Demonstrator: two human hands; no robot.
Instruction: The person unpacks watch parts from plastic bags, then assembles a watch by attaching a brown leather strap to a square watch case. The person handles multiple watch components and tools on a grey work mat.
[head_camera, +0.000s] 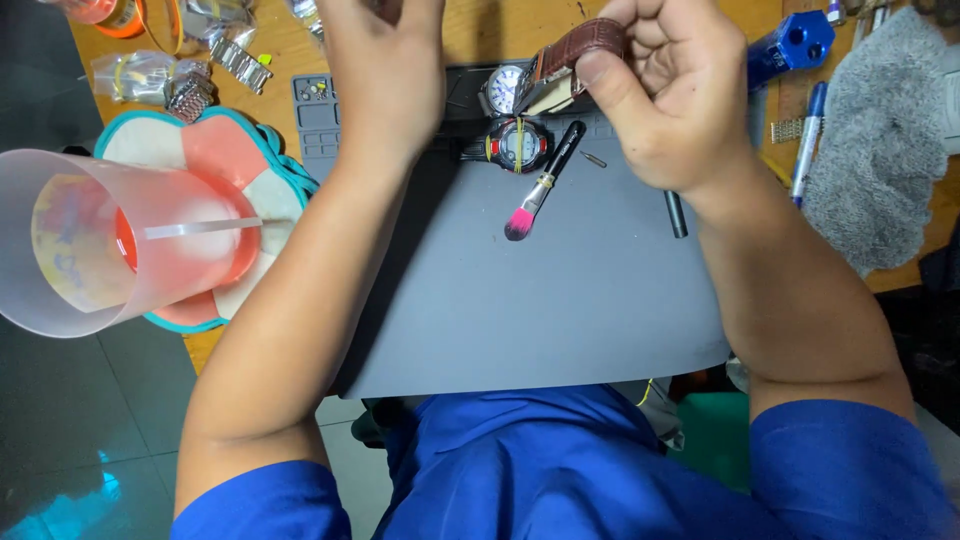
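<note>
Watch with brown strap (560, 62) pinched in your right hand (665, 95), above the grey mat (560, 300)
Right grip closed on the strap; long axis runs left toward your left hand (385, 70), close beside it; left grip state unclear, fingers cut off by the frame.

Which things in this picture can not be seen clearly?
Head view:
- Left hand: fingertips cut off by the top edge.
- White-dialled watch with brown leather strap: partly covered by the right hand.
- Small parts in the grey mat's tray: too small to identify.
</note>
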